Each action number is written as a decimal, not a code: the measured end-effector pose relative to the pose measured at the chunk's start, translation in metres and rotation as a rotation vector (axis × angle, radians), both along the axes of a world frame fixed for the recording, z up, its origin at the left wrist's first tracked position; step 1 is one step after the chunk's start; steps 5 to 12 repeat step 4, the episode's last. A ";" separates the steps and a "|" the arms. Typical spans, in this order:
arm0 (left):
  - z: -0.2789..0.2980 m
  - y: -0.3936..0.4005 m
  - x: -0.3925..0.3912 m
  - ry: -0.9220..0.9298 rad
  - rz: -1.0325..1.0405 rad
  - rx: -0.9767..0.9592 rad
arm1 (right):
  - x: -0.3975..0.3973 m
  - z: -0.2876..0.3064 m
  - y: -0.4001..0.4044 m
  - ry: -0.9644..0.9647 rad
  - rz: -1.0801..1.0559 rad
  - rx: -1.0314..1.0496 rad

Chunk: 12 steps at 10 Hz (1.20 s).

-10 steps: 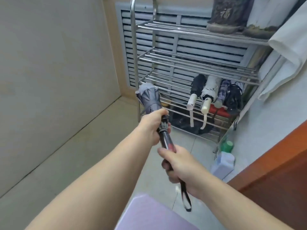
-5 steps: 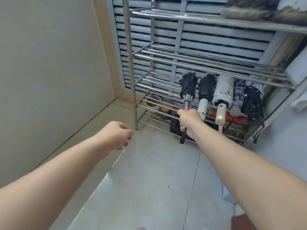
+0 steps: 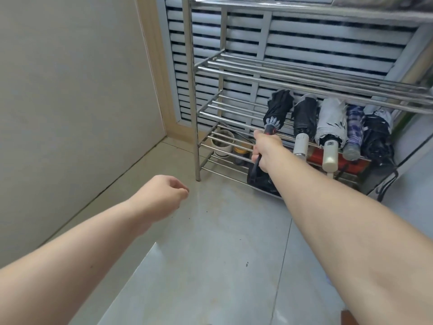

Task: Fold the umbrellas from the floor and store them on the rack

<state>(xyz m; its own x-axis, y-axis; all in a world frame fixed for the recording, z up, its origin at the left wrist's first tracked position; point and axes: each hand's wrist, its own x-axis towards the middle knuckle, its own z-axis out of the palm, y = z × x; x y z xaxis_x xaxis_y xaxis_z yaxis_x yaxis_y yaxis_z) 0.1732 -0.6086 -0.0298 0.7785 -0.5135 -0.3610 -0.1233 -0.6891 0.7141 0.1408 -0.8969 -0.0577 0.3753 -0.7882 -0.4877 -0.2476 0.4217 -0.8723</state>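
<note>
Your right hand has its fingers wrapped round the handle of the folded dark grey umbrella, now lying on the steel tube rack mid-frame, leftmost of five. A second ago both hands held it in the air. Left hand has let go, loosely curled, empty. Handle mostly hidden; floor looks bare.

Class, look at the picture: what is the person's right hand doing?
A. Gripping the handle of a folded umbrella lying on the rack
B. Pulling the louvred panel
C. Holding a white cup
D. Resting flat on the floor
A: the right hand grips the handle of the dark folded umbrella, which lies on the rack shelf.
</note>
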 end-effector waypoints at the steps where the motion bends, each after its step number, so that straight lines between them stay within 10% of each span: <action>1: -0.006 0.011 -0.003 0.000 0.010 0.017 | -0.004 0.008 0.004 -0.030 0.014 0.064; 4: 0.090 0.052 -0.058 -0.090 0.022 -0.073 | -0.102 0.127 0.079 0.332 0.452 -0.101; 12: 0.090 0.052 -0.058 -0.090 0.022 -0.073 | -0.102 0.127 0.079 0.332 0.452 -0.101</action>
